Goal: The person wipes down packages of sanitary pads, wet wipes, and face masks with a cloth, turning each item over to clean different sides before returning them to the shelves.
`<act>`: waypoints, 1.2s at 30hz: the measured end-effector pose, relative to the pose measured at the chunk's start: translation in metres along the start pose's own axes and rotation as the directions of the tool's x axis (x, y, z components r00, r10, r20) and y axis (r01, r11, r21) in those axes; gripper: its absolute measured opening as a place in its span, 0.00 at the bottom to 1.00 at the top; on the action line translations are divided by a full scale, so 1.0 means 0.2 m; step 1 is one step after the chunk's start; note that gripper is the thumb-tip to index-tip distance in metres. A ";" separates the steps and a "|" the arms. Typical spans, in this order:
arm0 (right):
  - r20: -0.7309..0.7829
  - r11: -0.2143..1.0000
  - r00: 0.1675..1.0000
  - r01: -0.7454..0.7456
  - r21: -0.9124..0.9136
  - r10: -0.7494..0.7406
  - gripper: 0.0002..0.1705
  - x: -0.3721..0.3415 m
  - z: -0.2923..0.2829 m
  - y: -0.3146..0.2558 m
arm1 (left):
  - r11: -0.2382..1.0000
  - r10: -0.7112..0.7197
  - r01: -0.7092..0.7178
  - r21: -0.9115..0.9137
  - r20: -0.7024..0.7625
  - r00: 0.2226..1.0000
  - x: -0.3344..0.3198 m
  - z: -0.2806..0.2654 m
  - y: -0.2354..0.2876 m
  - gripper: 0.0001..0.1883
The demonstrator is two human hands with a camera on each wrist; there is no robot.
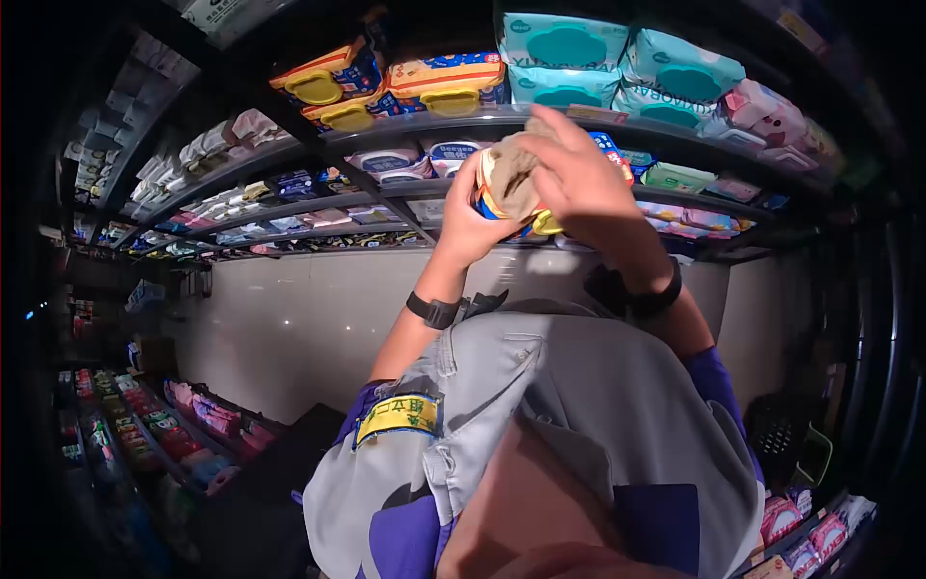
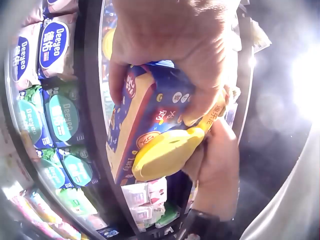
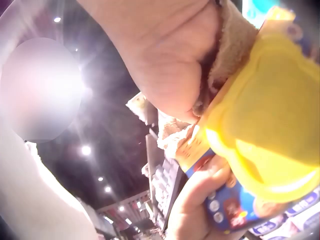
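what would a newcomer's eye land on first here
The yellow lid of the blue-and-orange pack in the left hand stands out first. Next comes the beige cloth in the right hand, against that pack. At the head view's top, teal packs sit on a shelf.

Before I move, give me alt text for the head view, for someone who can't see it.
A left hand grips a blue-and-orange pack with a yellow lid while the right hand holds a tan cloth against it. Beyond are dark shelves of packs, turquoise ones near the top; below, the wearer's grey garment.
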State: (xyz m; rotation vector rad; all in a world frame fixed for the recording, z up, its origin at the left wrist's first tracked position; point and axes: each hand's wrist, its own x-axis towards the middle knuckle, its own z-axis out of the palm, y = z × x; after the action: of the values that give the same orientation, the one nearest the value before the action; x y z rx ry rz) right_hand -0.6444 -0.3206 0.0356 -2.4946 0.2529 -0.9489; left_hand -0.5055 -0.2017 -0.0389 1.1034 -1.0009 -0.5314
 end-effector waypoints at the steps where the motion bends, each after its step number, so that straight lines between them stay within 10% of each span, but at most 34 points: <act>1: -0.022 0.994 0.994 -0.105 -0.018 0.105 0.20 0.01 -0.06 0.02 | 0.997 -0.068 0.068 -0.032 -0.007 0.998 0.00 -0.02 0.01 0.46; 6: -0.151 0.925 0.974 -0.211 -0.316 0.171 0.19 -0.02 -0.03 0.18 | 0.998 -0.052 0.050 0.046 0.044 0.998 0.05 -0.09 -0.03 0.45; 16: -0.001 0.999 1.000 -0.002 -0.047 0.002 0.22 0.14 0.20 -0.15 | 0.995 -0.075 0.080 -0.057 0.078 0.994 0.11 -0.20 -0.07 0.45; 20: -0.047 0.976 0.998 0.027 -0.215 -0.038 0.22 0.11 0.06 -0.02 | 0.989 -0.117 0.124 -0.082 0.089 0.989 0.11 -0.26 -0.03 0.46; 22: -0.139 0.926 0.982 -0.170 -0.338 0.130 0.23 0.08 0.05 0.16 | 0.997 -0.069 0.070 -0.015 0.081 0.994 0.11 -0.28 0.03 0.45; 26: -0.093 0.949 0.990 -0.129 -0.288 0.106 0.24 0.11 0.14 0.03 | 0.978 -0.023 -0.006 0.208 0.139 0.990 0.14 -0.31 0.00 0.47; 32: -0.104 0.976 0.972 0.201 -0.086 -0.209 0.19 0.20 0.23 -0.20 | 0.999 -0.033 0.030 0.035 0.074 0.997 0.13 -0.27 0.07 0.47; 36: -0.093 0.998 0.994 0.056 -0.001 -0.056 0.18 0.20 0.20 -0.06 | 0.977 0.024 -0.049 0.207 0.120 0.992 0.13 -0.34 0.02 0.45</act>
State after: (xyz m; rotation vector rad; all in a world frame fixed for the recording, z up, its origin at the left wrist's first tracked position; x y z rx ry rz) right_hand -0.5871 -0.3087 0.0387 -2.4705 0.2128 -1.0897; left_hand -0.4348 -0.1875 -0.0311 1.2494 -1.1985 -0.4719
